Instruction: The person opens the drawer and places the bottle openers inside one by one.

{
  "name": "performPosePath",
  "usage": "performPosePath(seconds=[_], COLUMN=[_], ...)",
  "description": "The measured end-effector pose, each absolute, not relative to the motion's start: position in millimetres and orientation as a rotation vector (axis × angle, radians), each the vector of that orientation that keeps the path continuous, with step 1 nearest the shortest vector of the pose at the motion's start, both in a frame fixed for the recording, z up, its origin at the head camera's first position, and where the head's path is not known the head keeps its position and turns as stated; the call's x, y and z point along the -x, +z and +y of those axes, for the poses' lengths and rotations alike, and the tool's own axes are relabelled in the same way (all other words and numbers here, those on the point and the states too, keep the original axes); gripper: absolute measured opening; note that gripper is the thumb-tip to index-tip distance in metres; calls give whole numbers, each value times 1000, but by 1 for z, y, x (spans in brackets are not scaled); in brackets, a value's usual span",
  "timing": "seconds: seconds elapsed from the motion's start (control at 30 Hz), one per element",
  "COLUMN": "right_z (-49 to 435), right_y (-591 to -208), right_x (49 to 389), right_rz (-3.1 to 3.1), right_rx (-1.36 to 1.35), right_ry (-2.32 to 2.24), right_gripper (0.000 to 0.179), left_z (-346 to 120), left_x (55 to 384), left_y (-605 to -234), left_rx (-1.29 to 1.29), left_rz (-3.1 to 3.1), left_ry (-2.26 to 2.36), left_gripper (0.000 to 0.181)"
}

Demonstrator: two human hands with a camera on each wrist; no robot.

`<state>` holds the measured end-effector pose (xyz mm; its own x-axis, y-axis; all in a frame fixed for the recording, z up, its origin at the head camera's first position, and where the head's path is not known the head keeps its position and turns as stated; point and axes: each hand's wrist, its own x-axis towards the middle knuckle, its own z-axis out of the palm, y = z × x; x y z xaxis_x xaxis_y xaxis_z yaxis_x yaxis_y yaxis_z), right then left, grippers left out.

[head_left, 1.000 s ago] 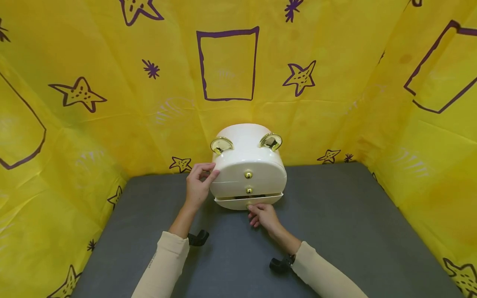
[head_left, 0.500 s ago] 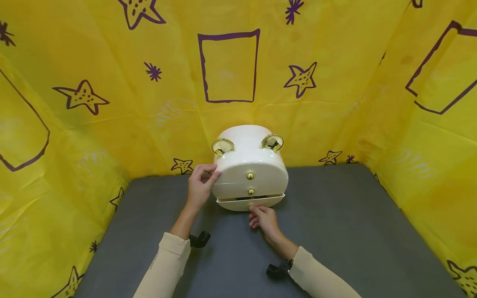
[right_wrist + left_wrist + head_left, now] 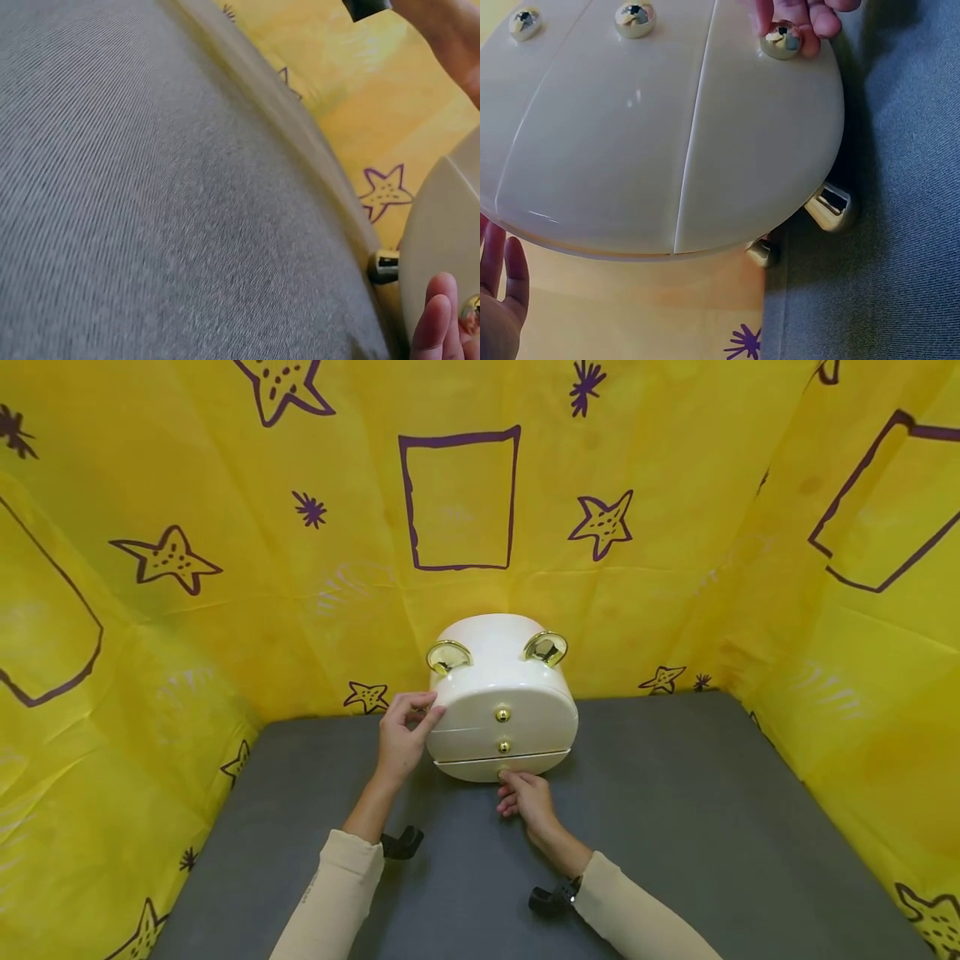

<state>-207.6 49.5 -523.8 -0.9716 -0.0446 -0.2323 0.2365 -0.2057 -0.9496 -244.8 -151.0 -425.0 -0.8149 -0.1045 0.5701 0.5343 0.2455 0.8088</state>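
A glossy cream drawer box [image 3: 495, 660] with two gold ears and short gold feet stands on the grey table. Three gold knobs run down its front. The bottom drawer [image 3: 757, 142] sits almost flush, with a thin dark seam above it in the head view. My right hand [image 3: 531, 800] pinches the knob [image 3: 781, 43] of this drawer between thumb and finger. On the box's upper left edge, my left hand [image 3: 402, 735] rests with its fingertips against the side. The middle knob [image 3: 504, 747] and top knob [image 3: 502, 715] are untouched.
A yellow cloth wall [image 3: 337, 635] with purple stars and frames surrounds the back and sides, close behind the box. The grey tabletop [image 3: 675, 827] extends around both arms. A black strap mount [image 3: 551, 900] is worn on my right wrist, another [image 3: 402, 843] on my left.
The bottom drawer has slid inward, and the dark gap above it has narrowed to a thin line. My right hand has moved in with the knob; my left hand has stayed on the box.
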Motion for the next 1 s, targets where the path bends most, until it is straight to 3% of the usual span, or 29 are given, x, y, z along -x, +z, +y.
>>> performPosePath(seconds=[0.73, 1.0], right_z=[45, 48], right_y=[-524, -516], right_x=[209, 206], right_rz=[1806, 1859], right_rx=[-277, -249], right_ry=[-2330, -2265], right_gripper=[31, 30], left_z=[-152, -143], left_x=[242, 219], left_y=[-424, -395], left_rx=[339, 367], left_rz=[-2111, -2114], left_ry=[-1590, -1547], left_gripper=[32, 29])
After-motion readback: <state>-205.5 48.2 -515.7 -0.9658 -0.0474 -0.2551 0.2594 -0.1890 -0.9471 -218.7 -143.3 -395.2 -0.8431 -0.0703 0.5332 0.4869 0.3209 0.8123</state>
